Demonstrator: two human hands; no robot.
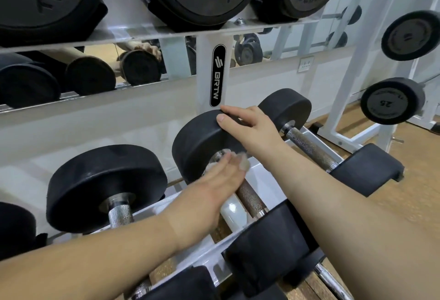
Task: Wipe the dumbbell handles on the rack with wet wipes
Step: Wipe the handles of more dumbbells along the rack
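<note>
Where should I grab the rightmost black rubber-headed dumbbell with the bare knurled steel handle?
Wrap the knurled steel handle mid-length, coming from above: it lies bare and uncovered between the two wide black heads, which look too broad for one hand.

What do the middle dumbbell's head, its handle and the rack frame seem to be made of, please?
The head under the right hand looks like matte black rubber: dull, faintly scuffed. Its handle, where the left hand holds a wet wipe, looks like bare steel: silvery, knurled. The rack frame seems white painted metal, glossy.
</note>
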